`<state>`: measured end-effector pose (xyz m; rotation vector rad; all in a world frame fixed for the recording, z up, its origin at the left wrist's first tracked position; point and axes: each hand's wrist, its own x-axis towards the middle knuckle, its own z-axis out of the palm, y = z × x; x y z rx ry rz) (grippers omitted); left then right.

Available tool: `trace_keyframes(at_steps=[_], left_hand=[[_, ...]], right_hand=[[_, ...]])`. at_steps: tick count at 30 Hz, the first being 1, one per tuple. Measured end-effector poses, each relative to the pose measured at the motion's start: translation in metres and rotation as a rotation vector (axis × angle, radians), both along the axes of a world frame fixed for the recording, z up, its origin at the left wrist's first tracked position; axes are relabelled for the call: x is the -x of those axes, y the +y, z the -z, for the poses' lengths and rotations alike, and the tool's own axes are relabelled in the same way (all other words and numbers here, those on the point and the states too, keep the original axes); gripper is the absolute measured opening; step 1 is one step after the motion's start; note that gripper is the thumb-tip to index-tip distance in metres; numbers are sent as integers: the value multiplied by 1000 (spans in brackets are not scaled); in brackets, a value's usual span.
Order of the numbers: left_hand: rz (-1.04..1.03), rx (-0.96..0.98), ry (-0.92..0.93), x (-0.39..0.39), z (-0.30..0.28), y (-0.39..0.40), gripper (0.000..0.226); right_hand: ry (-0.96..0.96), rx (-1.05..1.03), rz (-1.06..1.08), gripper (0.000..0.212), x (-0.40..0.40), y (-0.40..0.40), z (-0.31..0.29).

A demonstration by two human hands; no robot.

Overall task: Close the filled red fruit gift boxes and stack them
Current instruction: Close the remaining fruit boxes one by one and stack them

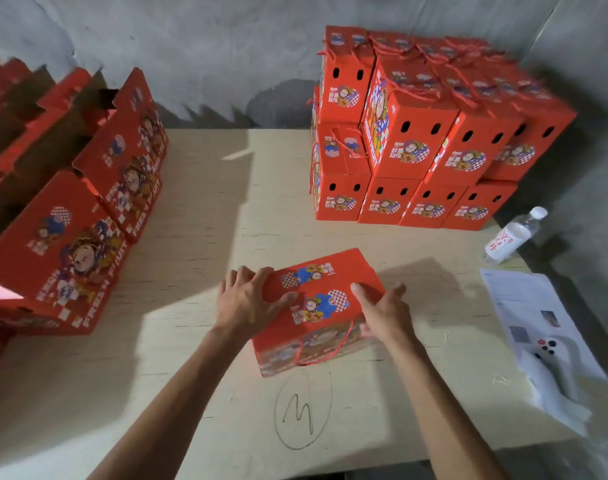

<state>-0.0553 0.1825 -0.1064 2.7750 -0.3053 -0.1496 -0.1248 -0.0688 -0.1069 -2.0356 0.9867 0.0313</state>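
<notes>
A pale plywood table (205, 237) fills the frame's centre. A clear water bottle (513, 236) lies at right. Below it, a printed paper sheet (524, 299) sits under a white controller (552, 355). A pen-drawn oval mark (302, 408) appears at bottom centre.

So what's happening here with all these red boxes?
A person is packing fruit gift boxes at a table. Both hands hold one red box lying in front of them: the left hand grips its left end, the right hand its right side, near the red cord handle. Closed boxes are already stacked at the back right, and open boxes wait on the left. A water bottle lies on the right.
</notes>
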Motion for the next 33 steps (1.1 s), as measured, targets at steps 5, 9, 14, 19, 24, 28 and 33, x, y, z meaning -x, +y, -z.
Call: trace_keyframes(at_steps=[5,9,14,19,24,28,33], left_hand=[[-215,-110,143,40,-17,-42,95],[-210,125,264,80,-11,-59,83],[-305,343,253,119,-2,-69,87],[-98,368,311,143,0,-98,58],[11,606,300,152,-5,-104,23],[-20,654,142,109,-2,-66,12],[-260,590,-168,40,2,3,12]], right_hand=[[-177,100,-180,87,-42,34,-1],[-92,291,-578,103,-67,71,-1],[-118,400,-766,95,-76,74,-1],[-255,376,-976,76,-77,69,-3],[-323,472,-1124,68,-75,73,4],[-262,534,-1075,68,-79,66,1],[-297,589,-1075,60,-76,69,3]])
